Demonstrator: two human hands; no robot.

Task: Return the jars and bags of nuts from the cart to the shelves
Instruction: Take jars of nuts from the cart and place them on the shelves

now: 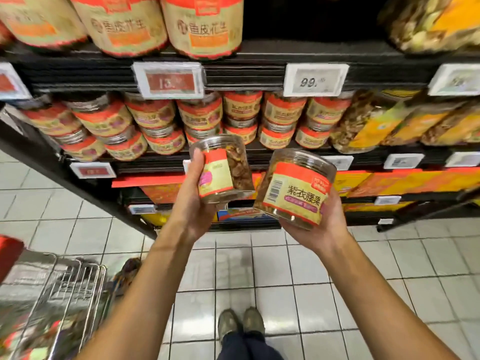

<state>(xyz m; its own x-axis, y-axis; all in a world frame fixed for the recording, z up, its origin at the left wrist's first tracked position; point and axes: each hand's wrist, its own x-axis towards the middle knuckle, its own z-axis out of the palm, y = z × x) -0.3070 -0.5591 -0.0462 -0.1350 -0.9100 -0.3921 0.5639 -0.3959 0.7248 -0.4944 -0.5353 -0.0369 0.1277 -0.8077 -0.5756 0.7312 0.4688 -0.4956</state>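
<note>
My left hand [193, 201] grips a clear jar of nuts [226, 170] with a red and beige label, thumb up its side. My right hand [320, 224] cradles a second, similar jar [293, 189] from below, tilted with its barcode facing me. Both jars are held in front of the middle shelf [161, 165], where matching red-labelled jars [241, 120] stand stacked two high. The metal cart [59, 302] is at the lower left, with blurred red packages inside.
Large beige bags [205, 24] line the top shelf at left, with a dark gap [309, 16] to their right. Yellow-labelled jars of nuts [389, 123] fill the middle shelf's right side. Price tags [168, 80] hang on the shelf edges. Tiled floor and my shoes [241, 324] lie below.
</note>
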